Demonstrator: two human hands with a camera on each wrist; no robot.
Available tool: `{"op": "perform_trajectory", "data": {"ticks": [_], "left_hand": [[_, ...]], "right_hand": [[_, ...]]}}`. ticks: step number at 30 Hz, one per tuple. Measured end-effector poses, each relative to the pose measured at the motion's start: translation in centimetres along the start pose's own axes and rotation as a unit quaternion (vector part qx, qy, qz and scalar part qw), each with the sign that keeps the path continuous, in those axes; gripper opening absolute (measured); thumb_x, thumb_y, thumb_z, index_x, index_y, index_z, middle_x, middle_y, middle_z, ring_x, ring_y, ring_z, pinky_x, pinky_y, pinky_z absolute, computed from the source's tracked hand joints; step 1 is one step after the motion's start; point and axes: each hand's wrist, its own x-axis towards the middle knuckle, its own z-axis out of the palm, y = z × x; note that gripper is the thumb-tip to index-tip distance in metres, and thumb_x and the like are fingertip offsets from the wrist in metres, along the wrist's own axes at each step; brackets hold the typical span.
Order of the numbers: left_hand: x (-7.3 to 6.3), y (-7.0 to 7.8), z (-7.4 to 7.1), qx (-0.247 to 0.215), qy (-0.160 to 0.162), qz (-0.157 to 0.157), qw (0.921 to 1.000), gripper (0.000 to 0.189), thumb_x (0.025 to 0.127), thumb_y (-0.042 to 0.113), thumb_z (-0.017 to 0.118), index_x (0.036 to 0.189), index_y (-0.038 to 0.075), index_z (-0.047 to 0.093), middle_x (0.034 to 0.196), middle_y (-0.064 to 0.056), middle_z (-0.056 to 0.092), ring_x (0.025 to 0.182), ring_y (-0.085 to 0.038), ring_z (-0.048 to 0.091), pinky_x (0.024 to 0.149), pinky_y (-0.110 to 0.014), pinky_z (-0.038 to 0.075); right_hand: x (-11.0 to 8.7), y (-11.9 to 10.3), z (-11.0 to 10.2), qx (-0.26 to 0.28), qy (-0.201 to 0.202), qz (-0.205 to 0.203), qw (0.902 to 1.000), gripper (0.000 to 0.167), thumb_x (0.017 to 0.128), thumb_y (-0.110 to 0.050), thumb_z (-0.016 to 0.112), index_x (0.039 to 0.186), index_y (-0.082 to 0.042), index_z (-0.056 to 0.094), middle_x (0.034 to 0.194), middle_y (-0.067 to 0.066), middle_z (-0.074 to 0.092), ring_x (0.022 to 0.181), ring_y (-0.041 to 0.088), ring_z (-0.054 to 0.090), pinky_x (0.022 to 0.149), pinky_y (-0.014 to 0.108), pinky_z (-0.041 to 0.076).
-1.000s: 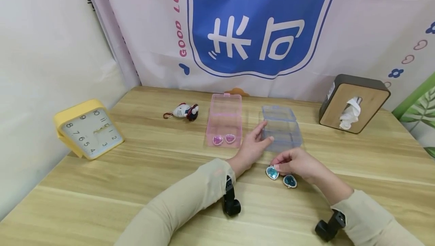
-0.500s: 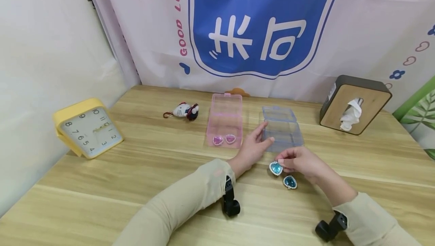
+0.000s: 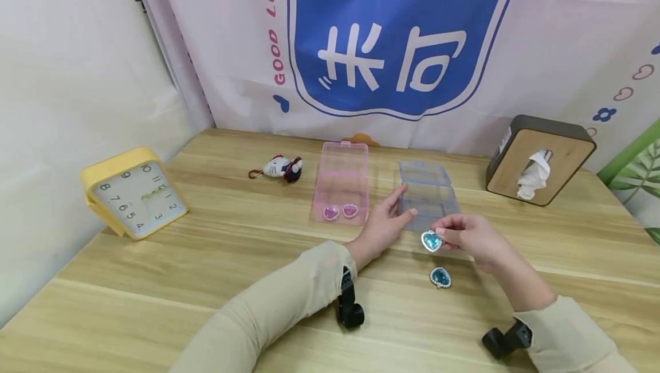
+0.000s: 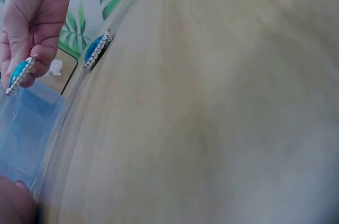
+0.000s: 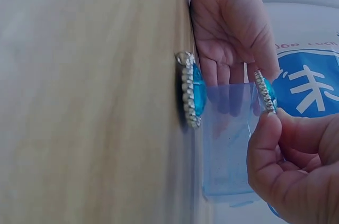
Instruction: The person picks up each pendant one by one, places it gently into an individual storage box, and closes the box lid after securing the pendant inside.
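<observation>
In the head view my right hand pinches a blue heart-shaped gem with a pearly rim between thumb and fingertips. It is raised just before the front edge of a see-through blue plastic box, whose lid is folded back. A second blue heart gem lies on the table nearer to me; the right wrist view shows a small loop at the end of this gem. My left hand rests against the box's left side, fingers extended along its wall and thumb toward its front.
Left of the blue box stands an open pink box with two pink heart gems in it. A white plush keychain, a yellow clock and a tissue box stand farther out. A printed cloth hangs behind the table.
My right hand has lifted the blue heart gem away from the other one, up and to the right toward the blue box. The left hand stays at the box.
</observation>
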Motion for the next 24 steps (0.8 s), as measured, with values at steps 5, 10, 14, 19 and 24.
{"op": "perform_trajectory", "data": {"ticks": [5, 10, 14, 19, 24], "left_hand": [[-0.03, -0.06, 0.04, -0.002, 0.001, -0.003, 1.0, 0.058, 0.087, 0.013, 0.063, 0.141, 0.015, 0.04, 0.147, -0.003, 0.034, 0.134, -0.02, 0.034, 0.109, -0.023, 0.031], [-0.04, -0.09, 0.04, -0.011, -0.001, -0.002, 0.9999, 0.059, 0.087, 0.012, 0.063, 0.141, 0.014, 0.039, 0.148, -0.002, 0.033, 0.134, -0.02, 0.033, 0.109, -0.023, 0.03], [-0.08, -0.06, 0.03, -0.013, -0.004, 0.002, 0.9999, 0.059, 0.087, 0.011, 0.062, 0.141, 0.012, 0.038, 0.148, -0.003, 0.033, 0.135, -0.02, 0.032, 0.109, -0.024, 0.03], [-0.16, -0.02, 0.04, -0.01, -0.004, 0.0, 0.9999, 0.059, 0.087, 0.012, 0.062, 0.141, 0.013, 0.039, 0.147, -0.005, 0.034, 0.134, -0.02, 0.033, 0.109, -0.023, 0.031], [-0.24, 0.06, 0.04, -0.007, -0.005, 0.002, 1.0, 0.059, 0.087, 0.011, 0.062, 0.141, 0.012, 0.039, 0.147, -0.005, 0.034, 0.134, -0.02, 0.033, 0.109, -0.023, 0.031]], "right_hand": [[0.26, -0.29, -0.21, -0.001, 0.02, -0.006, 0.9998, 0.026, 0.093, -0.001, 0.049, 0.108, 0.019, 0.052, 0.081, -0.004, 0.061, 0.072, 0.003, 0.057, 0.069, 0.02, 0.055], [0.51, -0.58, -0.18, -0.003, 0.028, -0.006, 0.9996, 0.026, 0.092, -0.001, 0.05, 0.109, 0.019, 0.052, 0.081, -0.003, 0.062, 0.072, 0.003, 0.058, 0.07, 0.021, 0.056], [0.57, -0.75, -0.21, -0.001, 0.027, -0.009, 0.9996, 0.027, 0.093, -0.001, 0.05, 0.11, 0.019, 0.051, 0.082, -0.002, 0.062, 0.073, 0.004, 0.058, 0.071, 0.021, 0.056], [0.67, -1.0, -0.68, 0.011, 0.029, -0.018, 0.9994, 0.028, 0.093, -0.001, 0.049, 0.111, 0.021, 0.049, 0.081, -0.005, 0.062, 0.073, 0.003, 0.06, 0.072, 0.02, 0.056], [0.79, -1.04, -1.03, 0.017, 0.029, -0.02, 0.9992, 0.028, 0.093, -0.001, 0.049, 0.111, 0.02, 0.049, 0.081, -0.004, 0.061, 0.072, 0.004, 0.059, 0.07, 0.02, 0.056]]}}
